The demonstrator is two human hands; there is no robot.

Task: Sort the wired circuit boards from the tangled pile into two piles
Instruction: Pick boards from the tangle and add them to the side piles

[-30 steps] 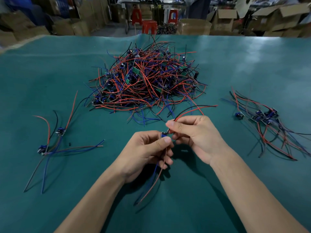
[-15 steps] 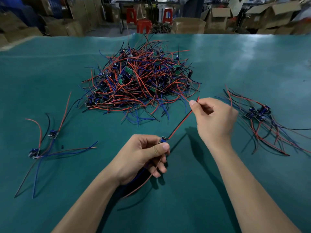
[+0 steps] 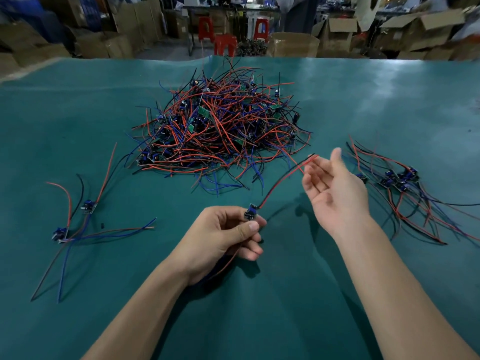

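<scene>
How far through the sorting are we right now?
Early. Done: two boards in the left pile, several in the right pile. In hand: the left hand pinches one wired board; the right hand is open by its leads. Left: the tangled pile, still by far the biggest.

On the table (image 3: 78,294) the tangled pile (image 3: 220,131) lies behind both hands, a small pile (image 3: 78,222) to its left, another pile (image 3: 405,188) right.
</scene>
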